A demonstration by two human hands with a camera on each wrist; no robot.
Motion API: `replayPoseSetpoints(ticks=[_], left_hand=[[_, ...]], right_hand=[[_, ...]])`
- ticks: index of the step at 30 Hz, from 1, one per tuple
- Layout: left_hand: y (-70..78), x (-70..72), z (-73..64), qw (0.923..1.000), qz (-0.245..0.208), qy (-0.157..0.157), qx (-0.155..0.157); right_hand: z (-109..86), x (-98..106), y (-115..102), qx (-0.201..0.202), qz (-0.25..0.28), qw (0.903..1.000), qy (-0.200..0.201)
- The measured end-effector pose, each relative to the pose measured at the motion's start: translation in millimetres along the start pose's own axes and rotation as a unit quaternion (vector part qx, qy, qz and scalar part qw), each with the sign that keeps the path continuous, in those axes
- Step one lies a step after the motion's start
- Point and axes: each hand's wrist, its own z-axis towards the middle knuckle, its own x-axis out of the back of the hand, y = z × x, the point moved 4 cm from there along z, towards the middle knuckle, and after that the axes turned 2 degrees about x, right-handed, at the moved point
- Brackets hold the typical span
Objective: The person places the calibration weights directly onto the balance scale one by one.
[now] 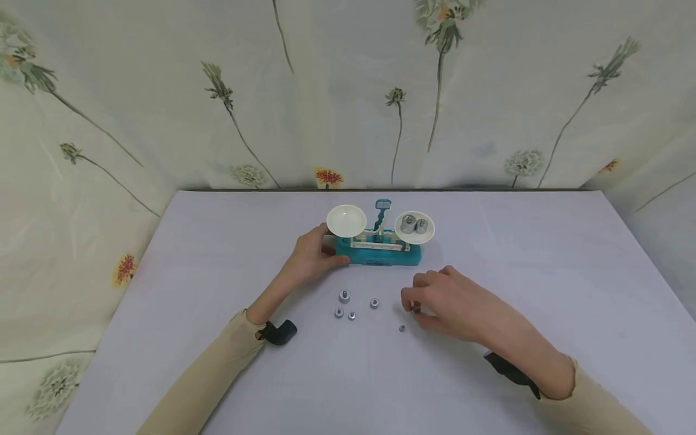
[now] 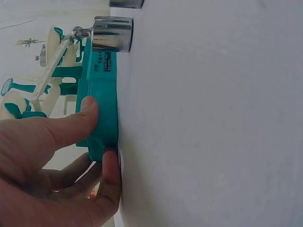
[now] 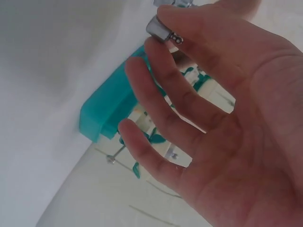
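A teal balance scale (image 1: 377, 257) with two white pans stands near the table's far edge. My left hand (image 1: 312, 257) grips the left end of its base, thumb on the front and fingers round the end, as the left wrist view shows on the teal base (image 2: 102, 109). The left pan (image 1: 347, 221) holds nothing; two metal weights (image 1: 409, 224) sit in the right pan (image 1: 429, 234). In front of the scale's right end, my right hand (image 1: 457, 302) pinches a small metal weight (image 3: 159, 28) between thumb and index finger, its other fingers loosely bent.
Several knobbed metal weights stand on the white table (image 1: 261, 393) between the hands, the larger one (image 1: 345, 296) nearest the left hand. A tiny weight (image 1: 402, 328) is close to the right hand. Floral cloth (image 1: 348, 90) hangs behind the table.
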Motion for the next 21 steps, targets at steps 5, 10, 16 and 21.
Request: replayPoseSetpoints(ticks=[5,10,16,21], left_hand=[[0.8,0.0,-0.3,1.0,0.001,-0.001,0.001],[1.1,0.0,0.1,1.0,0.0,-0.001,0.003],[2.2,0.6,-0.4,1.0,-0.002,-0.001,0.006],[1.4,0.2,-0.8,1.0,-0.005,-0.003,0.008]], right_hand=[[1.0,3.4,0.2,0.009,-0.011,0.9996,0.025],[1.2,5.9,0.3,0.018,-0.03,0.9973,0.065],[1.6,7.9,0.4,0.021,-0.033,0.996,0.08],[2.2,8.7,0.9,0.02,-0.036,0.9957,0.082]])
